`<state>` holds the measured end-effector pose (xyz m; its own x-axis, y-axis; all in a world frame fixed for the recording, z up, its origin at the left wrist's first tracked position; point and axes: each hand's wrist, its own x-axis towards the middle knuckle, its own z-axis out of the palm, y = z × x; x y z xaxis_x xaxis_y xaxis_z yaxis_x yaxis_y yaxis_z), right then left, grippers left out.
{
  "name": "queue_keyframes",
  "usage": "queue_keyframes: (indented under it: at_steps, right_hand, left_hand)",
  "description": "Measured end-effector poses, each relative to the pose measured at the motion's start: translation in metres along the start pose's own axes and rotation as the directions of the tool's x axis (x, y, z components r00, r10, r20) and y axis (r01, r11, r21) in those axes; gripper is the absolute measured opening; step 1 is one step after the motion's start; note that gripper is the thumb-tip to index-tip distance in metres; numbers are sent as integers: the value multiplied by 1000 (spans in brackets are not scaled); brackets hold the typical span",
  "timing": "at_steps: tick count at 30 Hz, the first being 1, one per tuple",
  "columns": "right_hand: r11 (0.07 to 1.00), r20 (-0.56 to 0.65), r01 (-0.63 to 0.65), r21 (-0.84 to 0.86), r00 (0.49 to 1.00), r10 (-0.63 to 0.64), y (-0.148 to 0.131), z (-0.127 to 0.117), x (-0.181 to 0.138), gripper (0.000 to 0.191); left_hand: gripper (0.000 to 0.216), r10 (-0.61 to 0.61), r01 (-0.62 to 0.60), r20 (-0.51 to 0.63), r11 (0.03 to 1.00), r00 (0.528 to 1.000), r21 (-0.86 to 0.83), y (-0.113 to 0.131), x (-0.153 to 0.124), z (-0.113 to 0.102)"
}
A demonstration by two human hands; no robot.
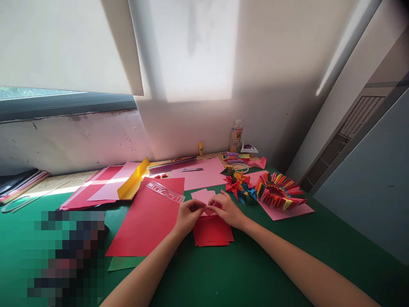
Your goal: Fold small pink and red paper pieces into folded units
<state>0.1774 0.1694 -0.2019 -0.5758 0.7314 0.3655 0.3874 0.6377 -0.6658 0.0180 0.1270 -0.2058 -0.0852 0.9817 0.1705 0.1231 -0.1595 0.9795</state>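
Observation:
Between my two hands is a small piece of pink paper (209, 210), partly covered by my fingers. My left hand (189, 215) pinches its left side, and the fingers of my right hand (226, 209) close on its right side; the fingertips nearly meet. Below the hands lies a small stack of red paper pieces (213, 232), slightly fanned at the near edge. Just beyond the fingers are pale pink paper pieces (203, 195). A large red sheet (147, 226) lies left of my left hand, with a clear stencil ruler (165, 191) across its top.
Folded paper stars (237, 184) and a multicoloured paper ring (277, 191) sit to the right. Behind are a pink sheet (204, 170), pen (192, 169), glue stick (201, 148) and bottle (236, 136). Folded yellow paper (132, 183) stands left; a blurred dark object (73, 251) lies front left.

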Motion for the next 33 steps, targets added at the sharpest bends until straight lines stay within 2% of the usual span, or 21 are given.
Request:
queue_keyframes:
  at_steps: [7, 20, 26, 28, 30, 33]
  right_hand:
    - [998, 7, -1, -58, 1000, 1, -3, -5, 1, 13]
    - [997, -44, 27, -70, 999, -30, -1, -7, 2, 11]
    - [988, -78, 121, -91, 989, -129, -3, -4, -1, 9]
    - [986, -106, 139, -89, 983, -148, -3, -3, -2, 9]
    - [991, -181, 118, -62, 975, -128, -2, -3, -2, 9]
    - [998, -339, -2, 71, 940, 26, 2, -2, 0, 32]
  left_hand:
    - [34, 89, -89, 64, 996, 994, -7, 3, -1, -1]
    - [16, 116, -118, 31, 988, 993, 96, 0, -4, 0]
    - [10, 157, -162, 91, 985, 983, 53, 4, -7, 5]
    - [9, 135, -138, 77, 990, 988, 32, 4, -7, 6]
    - [10, 103, -103, 17, 995, 995, 12, 2, -6, 6]
    - [12, 59, -61, -86, 998, 995, -19, -1, -2, 3]
